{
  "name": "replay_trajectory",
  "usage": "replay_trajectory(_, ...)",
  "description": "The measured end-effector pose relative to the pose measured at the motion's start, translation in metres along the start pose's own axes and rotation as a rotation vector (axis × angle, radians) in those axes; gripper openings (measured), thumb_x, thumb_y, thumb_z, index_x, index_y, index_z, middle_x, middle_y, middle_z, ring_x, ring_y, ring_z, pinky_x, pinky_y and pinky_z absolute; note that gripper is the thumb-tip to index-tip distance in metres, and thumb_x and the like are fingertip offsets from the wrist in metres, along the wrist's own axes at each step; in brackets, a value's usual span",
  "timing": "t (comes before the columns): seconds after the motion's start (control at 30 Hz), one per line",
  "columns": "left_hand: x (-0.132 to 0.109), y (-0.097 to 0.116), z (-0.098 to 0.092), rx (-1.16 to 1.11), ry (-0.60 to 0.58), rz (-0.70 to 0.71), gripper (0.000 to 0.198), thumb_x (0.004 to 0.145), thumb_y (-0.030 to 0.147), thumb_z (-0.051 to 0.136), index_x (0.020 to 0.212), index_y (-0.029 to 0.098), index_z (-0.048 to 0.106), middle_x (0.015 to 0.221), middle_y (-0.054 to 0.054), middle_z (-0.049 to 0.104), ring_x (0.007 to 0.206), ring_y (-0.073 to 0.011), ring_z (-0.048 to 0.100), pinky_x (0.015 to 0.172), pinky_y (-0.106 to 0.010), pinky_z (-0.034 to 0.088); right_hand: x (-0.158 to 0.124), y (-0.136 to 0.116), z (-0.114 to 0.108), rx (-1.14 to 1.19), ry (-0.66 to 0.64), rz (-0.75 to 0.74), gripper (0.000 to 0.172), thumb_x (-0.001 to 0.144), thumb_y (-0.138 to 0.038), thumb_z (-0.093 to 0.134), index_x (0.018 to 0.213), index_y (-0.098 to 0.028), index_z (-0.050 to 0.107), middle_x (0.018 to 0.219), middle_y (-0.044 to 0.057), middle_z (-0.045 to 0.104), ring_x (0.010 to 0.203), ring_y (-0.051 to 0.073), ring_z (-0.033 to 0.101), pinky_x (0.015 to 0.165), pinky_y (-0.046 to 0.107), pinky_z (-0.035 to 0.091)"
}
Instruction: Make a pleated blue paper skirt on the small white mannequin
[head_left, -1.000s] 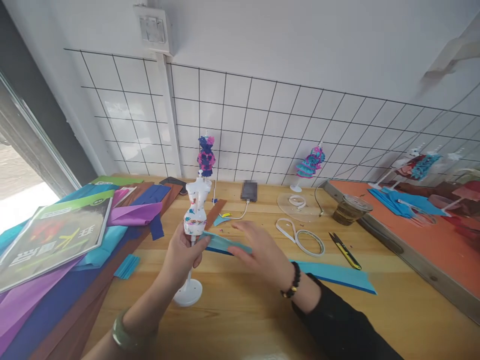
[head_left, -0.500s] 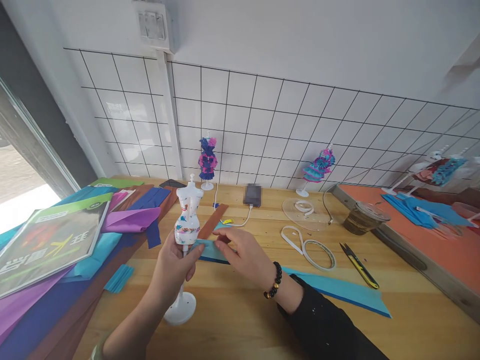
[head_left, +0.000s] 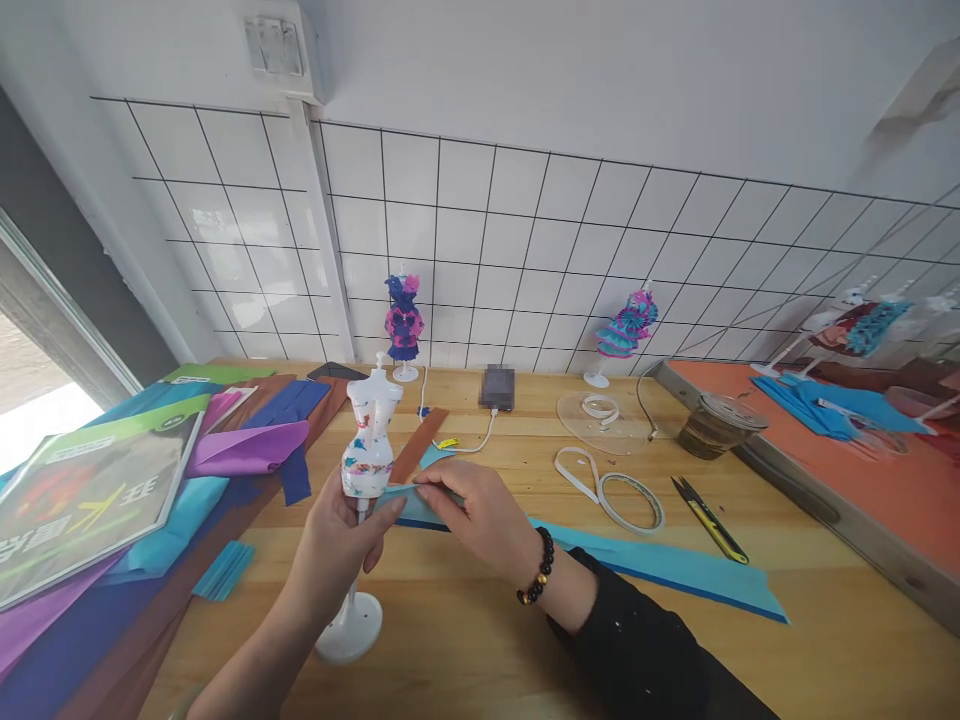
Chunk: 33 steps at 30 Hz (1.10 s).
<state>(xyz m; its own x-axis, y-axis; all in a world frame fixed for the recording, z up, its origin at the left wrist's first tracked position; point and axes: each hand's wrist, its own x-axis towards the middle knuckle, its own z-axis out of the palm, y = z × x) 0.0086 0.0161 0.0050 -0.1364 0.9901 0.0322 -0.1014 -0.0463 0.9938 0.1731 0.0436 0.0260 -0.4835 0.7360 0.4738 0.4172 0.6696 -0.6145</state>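
A small white mannequin point(head_left: 369, 440) with paint-like spots stands on a round base on the wooden table point(head_left: 465, 640). My left hand point(head_left: 337, 540) is closed around its stem just below the torso, thumb pressing one end of a long blue paper strip point(head_left: 660, 575). My right hand point(head_left: 480, 510), with a dark bead bracelet at the wrist, pinches the same strip right beside the mannequin's hips. The strip runs off to the right across the table.
Coloured paper sheets point(head_left: 247, 445) and a plastic packet point(head_left: 82, 495) lie at the left. Tape rolls point(head_left: 630, 500), yellow snips point(head_left: 709, 518), a cup point(head_left: 720, 425), a phone point(head_left: 497, 387) and two dressed mannequins point(head_left: 403, 320) sit further back. An orange board point(head_left: 862, 470) lies at the right.
My right hand went from open above the strip to pinching it at the mannequin's hips. The mannequin shifted slightly left in view.
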Motion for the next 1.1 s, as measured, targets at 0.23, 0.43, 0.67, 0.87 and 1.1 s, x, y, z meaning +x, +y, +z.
replay_trajectory(0.23, 0.0, 0.001, 0.002, 0.011, 0.033, 0.037, 0.036, 0.064, 0.026, 0.072, 0.086, 0.022, 0.043, 0.053, 0.013, 0.037, 0.031, -0.0025, 0.029, 0.03, -0.015, 0.023, -0.002, 0.001, 0.003, -0.02, 0.005, -0.015, 0.019, 0.093, -0.026, 0.045, 0.092, -0.021, 0.063, 0.087, 0.003, 0.069, 0.082, 0.016, 0.063, 0.074, 0.027, 0.046)
replay_trajectory(0.43, 0.002, 0.0, 0.002, -0.002, 0.01, 0.039, 0.037, 0.064, 0.026, 0.072, 0.086, 0.023, 0.042, 0.052, 0.013, 0.037, 0.031, -0.0029, 0.029, 0.029, -0.015, 0.025, -0.003, 0.003, 0.005, -0.051, -0.01, 0.032, 0.019, 0.093, -0.025, 0.045, 0.091, -0.02, 0.063, 0.087, 0.003, 0.069, 0.08, 0.016, 0.062, 0.072, 0.027, 0.045)
replay_trajectory(0.67, 0.006, -0.009, -0.005, -0.03, 0.012, 0.057, 0.036, 0.068, 0.028, 0.071, 0.088, 0.021, 0.042, 0.072, 0.007, 0.051, 0.033, 0.0002, 0.032, 0.029, -0.015, 0.026, -0.002, 0.003, 0.001, 0.022, -0.018, 0.099, 0.018, 0.092, -0.024, 0.046, 0.09, -0.02, 0.063, 0.084, 0.001, 0.068, 0.076, 0.014, 0.06, 0.069, 0.025, 0.043)
replay_trajectory(0.87, 0.005, -0.01, -0.007, -0.035, -0.015, 0.042, 0.033, 0.071, 0.028, 0.07, 0.087, 0.02, 0.042, 0.075, 0.008, 0.05, 0.033, 0.0018, 0.033, 0.03, -0.014, 0.026, -0.003, -0.001, 0.0, 0.075, -0.063, 0.154, 0.016, 0.092, -0.026, 0.047, 0.091, -0.019, 0.062, 0.079, 0.0, 0.065, 0.071, 0.012, 0.056, 0.065, 0.023, 0.039)
replay_trajectory(1.1, 0.005, -0.008, -0.005, -0.017, -0.057, 0.033, 0.034, 0.071, 0.028, 0.07, 0.087, 0.02, 0.042, 0.071, 0.009, 0.05, 0.032, 0.001, 0.034, 0.029, -0.014, 0.026, -0.004, -0.001, 0.003, 0.074, -0.065, 0.151, 0.016, 0.091, -0.028, 0.049, 0.086, -0.018, 0.06, 0.071, -0.001, 0.06, 0.065, 0.011, 0.051, 0.061, 0.022, 0.035)
